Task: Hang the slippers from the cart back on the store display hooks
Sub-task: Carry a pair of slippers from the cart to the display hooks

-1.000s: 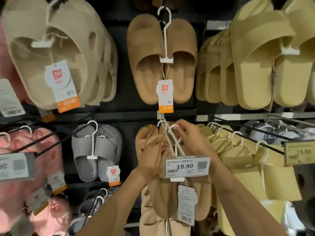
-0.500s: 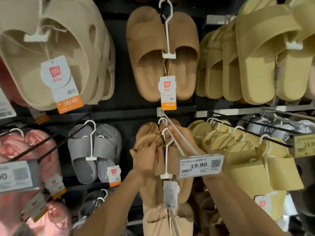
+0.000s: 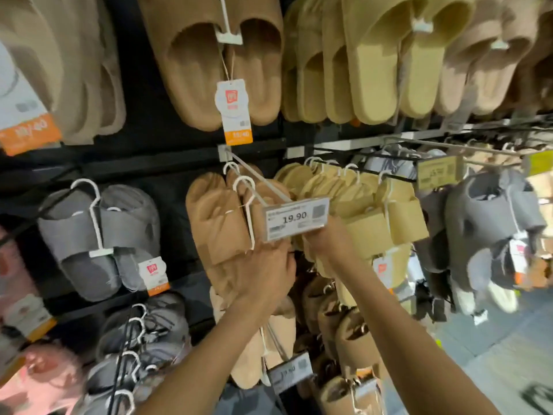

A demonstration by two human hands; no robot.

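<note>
Behind price tag, right hand seemingly grips tan slippers

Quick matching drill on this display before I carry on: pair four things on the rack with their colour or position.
Things:
1. Slippers on the hook behind the 19.90 price tag
2. Slipper pair to the left of that hook
3. Slippers on the hook just to the right
4. Size tag hanging above the hook

Descriptions:
A. Grey
B. White with an orange strip
C. Tan, with the left hand on them
D. Pale yellow

Pairs: 1-C, 2-A, 3-D, 4-B.
</note>
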